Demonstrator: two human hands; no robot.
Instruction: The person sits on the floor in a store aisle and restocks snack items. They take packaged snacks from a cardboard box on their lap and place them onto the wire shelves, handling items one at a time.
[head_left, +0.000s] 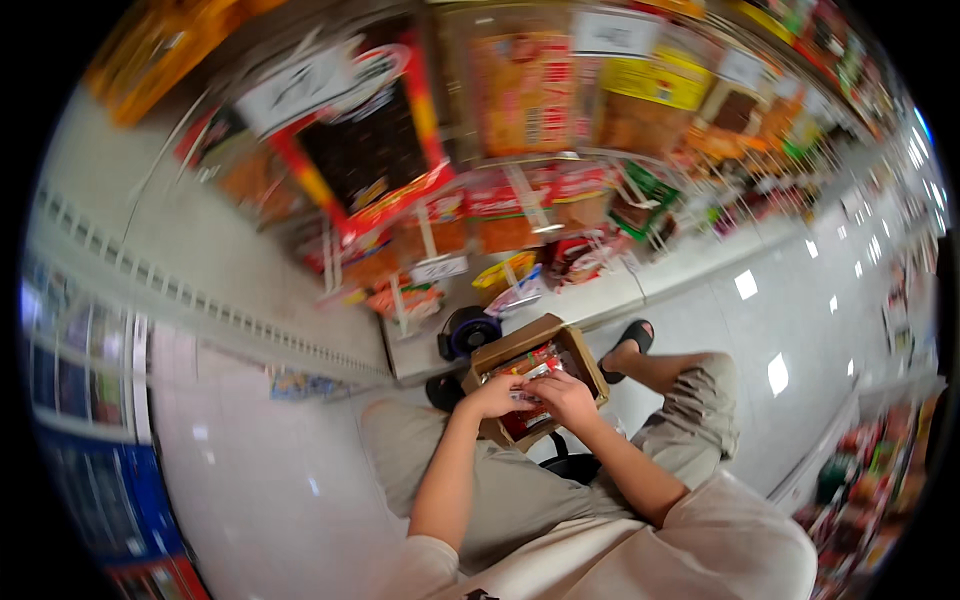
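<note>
An open cardboard box (587, 358) sits between my legs, with red and orange plastic packets (524, 365) inside. My left hand (496, 397) reaches over the box's near left part, its fingers at the packets. Close beside it, almost touching, my right hand (561, 396) is over the packets with its fingers bent. Whether either hand grips a packet is hidden by the fingers and by blur.
A round black device (472, 331) stands on the shelf base (619, 291) beside the box. Ahead, snack packets (525, 94) hang on a rack with price cards. A glass-fronted cabinet (90, 375) is at left, stocked shelves (862, 472) at right.
</note>
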